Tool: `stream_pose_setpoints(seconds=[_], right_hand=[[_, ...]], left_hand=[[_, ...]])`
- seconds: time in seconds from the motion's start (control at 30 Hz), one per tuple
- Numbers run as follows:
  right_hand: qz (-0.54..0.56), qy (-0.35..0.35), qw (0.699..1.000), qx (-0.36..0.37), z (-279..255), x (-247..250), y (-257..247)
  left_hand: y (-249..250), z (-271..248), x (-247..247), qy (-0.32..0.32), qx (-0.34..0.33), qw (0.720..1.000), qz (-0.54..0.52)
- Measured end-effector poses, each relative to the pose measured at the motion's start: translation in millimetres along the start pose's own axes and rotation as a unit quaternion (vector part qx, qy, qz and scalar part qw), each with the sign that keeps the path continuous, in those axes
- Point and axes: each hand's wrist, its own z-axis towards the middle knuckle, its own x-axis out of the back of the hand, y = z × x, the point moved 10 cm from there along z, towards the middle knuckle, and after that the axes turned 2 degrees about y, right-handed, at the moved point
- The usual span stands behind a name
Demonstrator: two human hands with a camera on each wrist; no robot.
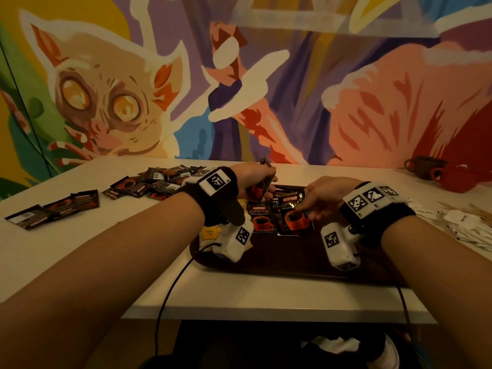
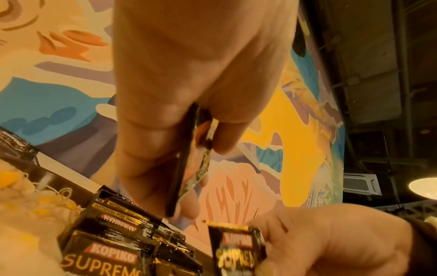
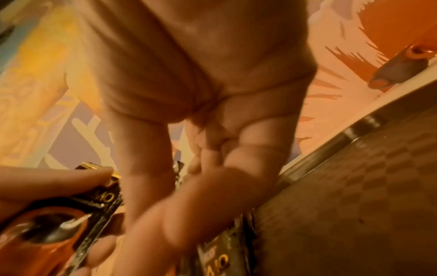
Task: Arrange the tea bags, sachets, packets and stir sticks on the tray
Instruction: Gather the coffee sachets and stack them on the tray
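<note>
Partway: your left hand [image 1: 255,179] pinches several Kopiko packets [image 1: 262,186] over the tray's [image 1: 279,265] far edge, right hand [image 1: 323,194] pinches one onto the row; loose packets [image 1: 149,183], white sachets [image 1: 463,222], stir sticks [image 1: 471,209] remain on table.

Dim, warm orange light throughout. Head view sharp at centre, wide-angle bend at edges. Both wrist views soft, close skin blurred; ceiling lamp [image 2: 425,188] glares at right.

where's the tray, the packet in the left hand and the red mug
tray [image 1: 279,259], head view, bare dark floor near its front edge
packet in the left hand [image 2: 189,164], left wrist view, its thin edge between the fingers
red mug [image 1: 456,179], head view, its side wall
</note>
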Motion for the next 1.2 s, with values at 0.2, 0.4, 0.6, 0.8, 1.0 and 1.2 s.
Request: stream_pose_setpoints(seconds=[0.2, 0.4, 0.6, 0.8, 1.0, 1.2], right_hand=[[-0.056, -0.013, 0.998, -0.036, 1, -10, 4], [-0.075, 0.036, 0.996, -0.025, 7, -11, -2], [-0.137, 0.066, 0.986, -0.06, 14, -9, -3], [-0.11, 0.042, 0.99, -0.083, 13, -17, 0], [-0.187, 0.026, 0.98, -0.06, 10, -19, -7], [-0.232, 0.108, 0.967, 0.001, 15, 5, -18]], left_hand=[[-13, -1, 0, -0.011, 0.04, 0.994, 0.097], [-18, -1, 0, -0.02, 0.057, 0.991, 0.117], [-19, -2, -1, -0.031, 0.062, 0.99, 0.125], [-19, -1, -10, -0.055, 0.058, 0.988, 0.129], [-19, -4, -16, -0.061, 0.063, 0.984, 0.152], [-18, -5, -15, -0.06, 0.061, 0.987, 0.137]])
